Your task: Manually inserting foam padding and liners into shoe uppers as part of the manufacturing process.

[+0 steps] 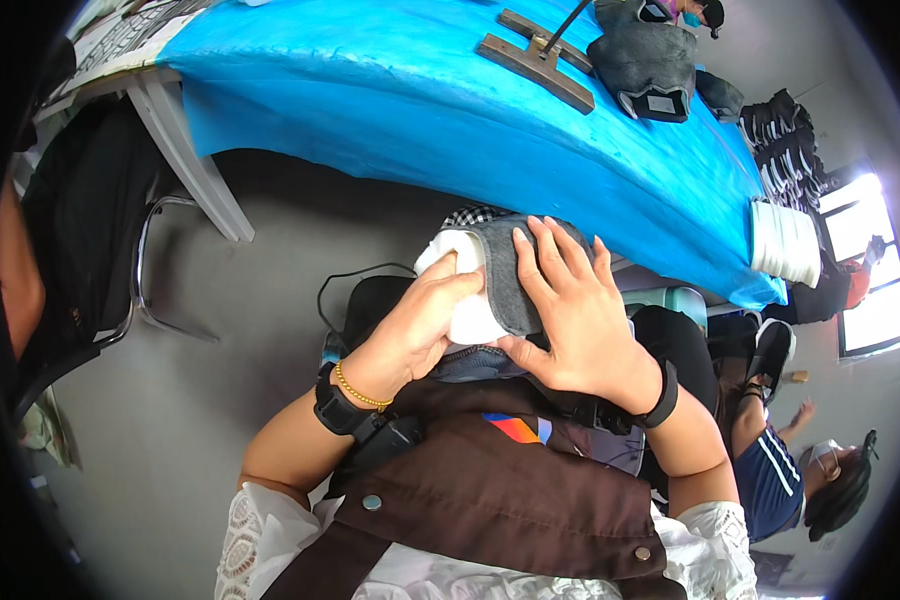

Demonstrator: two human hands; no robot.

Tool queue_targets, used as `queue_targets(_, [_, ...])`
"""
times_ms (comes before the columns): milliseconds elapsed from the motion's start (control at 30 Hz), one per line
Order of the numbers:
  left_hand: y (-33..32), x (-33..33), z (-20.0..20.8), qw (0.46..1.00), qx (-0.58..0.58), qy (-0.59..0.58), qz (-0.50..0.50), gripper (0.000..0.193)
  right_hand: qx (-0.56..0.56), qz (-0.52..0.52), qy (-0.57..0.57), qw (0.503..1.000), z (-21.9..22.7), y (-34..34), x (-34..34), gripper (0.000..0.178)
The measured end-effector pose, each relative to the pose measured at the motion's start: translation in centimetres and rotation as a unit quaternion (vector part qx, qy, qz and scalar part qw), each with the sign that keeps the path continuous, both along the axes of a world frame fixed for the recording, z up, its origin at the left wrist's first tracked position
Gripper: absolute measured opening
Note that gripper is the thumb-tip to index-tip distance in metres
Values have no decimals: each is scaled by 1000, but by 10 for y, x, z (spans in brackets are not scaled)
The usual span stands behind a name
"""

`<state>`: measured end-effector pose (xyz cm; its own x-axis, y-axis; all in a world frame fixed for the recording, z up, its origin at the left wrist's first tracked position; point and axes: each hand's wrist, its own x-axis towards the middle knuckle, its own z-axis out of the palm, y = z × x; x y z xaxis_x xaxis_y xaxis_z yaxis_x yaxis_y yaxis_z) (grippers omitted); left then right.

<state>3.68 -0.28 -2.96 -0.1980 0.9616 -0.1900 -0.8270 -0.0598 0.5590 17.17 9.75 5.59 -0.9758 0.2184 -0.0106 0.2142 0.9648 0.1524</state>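
Bright daylight is admitted through blown-out windows (875,280) at right, and the blue table cover (450,110) is evenly lit. Straight edges are bent by fisheye distortion, and the corners are swallowed by black vignette.

Matt grey felt-like cloth piece (515,275) over white padding (465,300); glossy blue plastic table cover (420,100).
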Motion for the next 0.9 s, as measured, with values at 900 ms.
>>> queue_targets(900, [-1,-5,-42,924,-6,376,73,32,47,140,109,983,-16,27,10,69])
